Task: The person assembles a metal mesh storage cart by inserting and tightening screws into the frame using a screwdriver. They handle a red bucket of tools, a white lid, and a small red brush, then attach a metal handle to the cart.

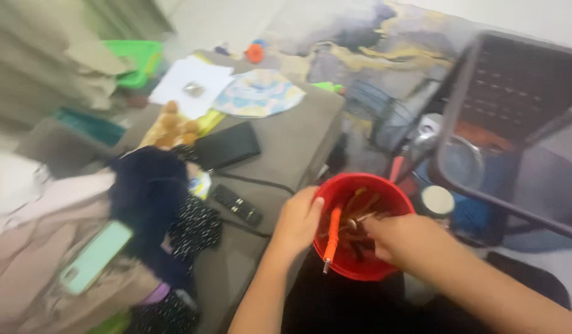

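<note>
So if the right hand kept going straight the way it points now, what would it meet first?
The right hand points left across the red bowl. Going straight on, it would probably first meet the orange-handled tool leaning in the bowl, then the left hand on the rim. Blur leaves depth uncertain.

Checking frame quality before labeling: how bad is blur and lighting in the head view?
Head view: motion blur throughout, worst at the left edge, where the cloth pile is smeared; the red bowl, left hand and right hand are soft but readable; lighting flat and even, no hard shadows; the bowl's contents are unresolved.
</note>
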